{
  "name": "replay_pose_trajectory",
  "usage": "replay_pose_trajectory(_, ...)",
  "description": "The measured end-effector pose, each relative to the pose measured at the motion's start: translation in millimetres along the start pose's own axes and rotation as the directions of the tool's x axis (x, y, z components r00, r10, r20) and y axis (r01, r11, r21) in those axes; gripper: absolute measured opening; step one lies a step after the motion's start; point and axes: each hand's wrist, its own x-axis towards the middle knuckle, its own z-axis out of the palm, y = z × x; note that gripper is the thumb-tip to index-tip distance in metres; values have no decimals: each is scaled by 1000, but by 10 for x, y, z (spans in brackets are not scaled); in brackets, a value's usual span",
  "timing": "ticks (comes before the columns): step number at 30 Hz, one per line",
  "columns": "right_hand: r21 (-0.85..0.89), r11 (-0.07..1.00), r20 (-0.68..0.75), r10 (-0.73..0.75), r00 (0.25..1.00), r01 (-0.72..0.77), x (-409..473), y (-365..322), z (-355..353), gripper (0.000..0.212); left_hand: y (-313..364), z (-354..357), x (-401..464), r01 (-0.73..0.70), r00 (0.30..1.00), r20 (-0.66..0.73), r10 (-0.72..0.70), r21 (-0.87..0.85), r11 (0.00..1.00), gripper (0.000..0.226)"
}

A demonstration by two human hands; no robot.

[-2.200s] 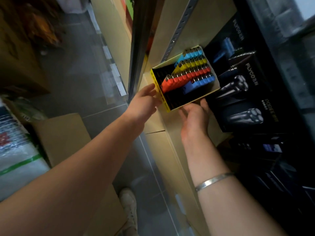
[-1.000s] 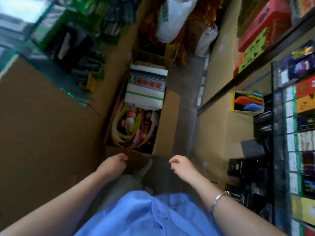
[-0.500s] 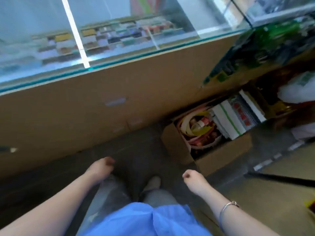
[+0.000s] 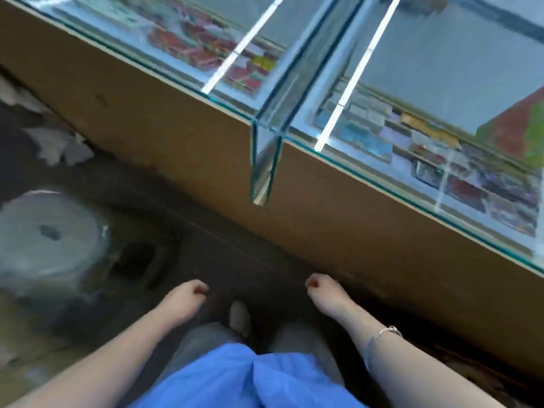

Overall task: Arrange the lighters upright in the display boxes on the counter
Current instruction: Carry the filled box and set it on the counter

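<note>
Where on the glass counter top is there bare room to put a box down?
The glass counter top looks bare on both sides of the upright glass divider. A red and green box borders the far right. Both curled hands, left and right, hang low by the floor.

no readable text, packs under the glass counter (image 4: 382, 184) too blurred (colours only)

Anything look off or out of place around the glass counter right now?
A glass panel sticks out past the counter edge and hangs over its wooden side. Both hands, left and right, are curled and empty; no lighters visible.
</note>
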Motion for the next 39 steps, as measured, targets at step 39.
replay_pose_trajectory(39, 224, 416, -561, -684, 465, 881, 1086, -7528, -1126, 33, -5, -6267, 1022, -795, 394, -907, -150, -418, 440, 30)
